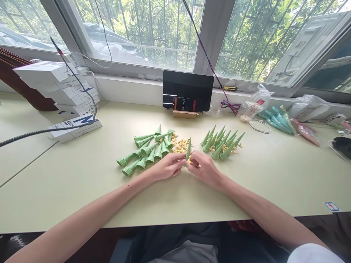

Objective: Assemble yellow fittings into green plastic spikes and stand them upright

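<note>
Between my two hands a green plastic spike (189, 148) stands with its pointed tip up. My left hand (172, 165) is closed around its lower part. My right hand (204, 168) pinches a small yellow valve (190, 160) at the spike's side; whether it is fully seated I cannot tell. Just behind my hands lies a pile of small yellow valves (182, 145). Several bare green spikes (145, 149) lie at the left, most on their sides with open collars toward me. To the right, a group of green spikes with yellow valves (223, 142) stands upright or leaning.
A phone (186, 104) showing a timer leans against a black tablet (188, 86) at the back. White boxes (68, 87) are stacked at the left, with a black cable (55, 129) across one. Bagged blue-green items (278, 118) and a plastic bag (256, 102) lie at the back right.
</note>
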Action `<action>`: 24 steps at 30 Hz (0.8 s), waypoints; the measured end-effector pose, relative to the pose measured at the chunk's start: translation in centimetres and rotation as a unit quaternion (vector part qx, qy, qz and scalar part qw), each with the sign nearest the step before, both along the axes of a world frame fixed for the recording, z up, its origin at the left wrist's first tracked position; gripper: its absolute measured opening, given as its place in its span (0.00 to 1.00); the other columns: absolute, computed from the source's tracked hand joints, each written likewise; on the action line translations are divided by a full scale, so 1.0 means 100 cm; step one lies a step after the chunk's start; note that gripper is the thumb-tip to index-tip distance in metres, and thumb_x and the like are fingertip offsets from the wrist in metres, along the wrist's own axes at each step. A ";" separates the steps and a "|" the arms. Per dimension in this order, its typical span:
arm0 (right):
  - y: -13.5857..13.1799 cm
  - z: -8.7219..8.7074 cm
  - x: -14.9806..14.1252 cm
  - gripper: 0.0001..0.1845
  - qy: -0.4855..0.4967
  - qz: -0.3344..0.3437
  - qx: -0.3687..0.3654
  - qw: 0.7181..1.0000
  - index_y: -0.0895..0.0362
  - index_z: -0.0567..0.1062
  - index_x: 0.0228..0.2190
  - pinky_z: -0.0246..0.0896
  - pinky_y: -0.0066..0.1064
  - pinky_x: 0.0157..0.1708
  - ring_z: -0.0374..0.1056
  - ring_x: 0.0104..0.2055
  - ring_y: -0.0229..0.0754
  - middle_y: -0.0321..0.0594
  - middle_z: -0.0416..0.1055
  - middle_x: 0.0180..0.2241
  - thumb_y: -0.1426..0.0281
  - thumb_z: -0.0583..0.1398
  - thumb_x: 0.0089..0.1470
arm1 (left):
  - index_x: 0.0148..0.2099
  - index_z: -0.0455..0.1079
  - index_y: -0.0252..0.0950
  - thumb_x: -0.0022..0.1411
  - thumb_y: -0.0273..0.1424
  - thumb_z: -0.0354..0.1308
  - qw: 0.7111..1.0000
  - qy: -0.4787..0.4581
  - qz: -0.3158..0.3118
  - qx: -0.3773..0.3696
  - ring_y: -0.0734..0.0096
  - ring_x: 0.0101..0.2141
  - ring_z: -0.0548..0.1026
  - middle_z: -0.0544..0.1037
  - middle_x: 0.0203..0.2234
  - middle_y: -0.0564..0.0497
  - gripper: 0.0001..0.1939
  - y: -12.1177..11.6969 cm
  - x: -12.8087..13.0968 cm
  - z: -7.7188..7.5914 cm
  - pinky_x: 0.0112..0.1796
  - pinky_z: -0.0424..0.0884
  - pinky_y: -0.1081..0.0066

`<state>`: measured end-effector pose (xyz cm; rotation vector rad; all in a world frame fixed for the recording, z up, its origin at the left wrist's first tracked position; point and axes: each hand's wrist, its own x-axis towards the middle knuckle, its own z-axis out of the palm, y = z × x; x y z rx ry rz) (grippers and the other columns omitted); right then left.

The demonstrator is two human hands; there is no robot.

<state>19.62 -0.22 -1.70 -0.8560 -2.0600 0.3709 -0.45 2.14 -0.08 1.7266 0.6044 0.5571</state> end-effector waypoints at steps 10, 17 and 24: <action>0.001 0.000 0.000 0.14 -0.003 -0.005 0.002 1.000 0.54 0.58 0.26 0.51 0.27 0.25 0.52 0.26 0.34 0.32 0.57 0.26 0.73 0.58 0.60 | 0.57 0.69 0.32 0.70 0.42 0.49 1.000 -0.006 0.004 0.000 0.80 0.18 0.59 0.60 0.18 0.59 0.22 0.001 0.000 -0.001 0.21 0.57 0.77; 0.001 0.000 0.000 0.14 -0.004 -0.007 0.004 1.000 0.54 0.58 0.26 0.52 0.27 0.26 0.52 0.25 0.34 0.32 0.58 0.26 0.72 0.58 0.60 | 0.57 0.68 0.32 0.71 0.42 0.48 1.000 -0.007 -0.001 0.000 0.80 0.18 0.58 0.60 0.18 0.58 0.22 0.002 0.000 -0.004 0.21 0.57 0.77; 0.002 -0.002 0.001 0.13 -0.005 -0.025 -0.004 1.000 0.54 0.59 0.27 0.52 0.27 0.25 0.53 0.24 0.34 0.31 0.58 0.25 0.70 0.59 0.60 | 0.56 0.68 0.33 0.70 0.43 0.49 1.000 -0.011 0.009 -0.002 0.81 0.19 0.61 0.68 0.26 0.54 0.22 0.002 0.002 -0.004 0.21 0.60 0.76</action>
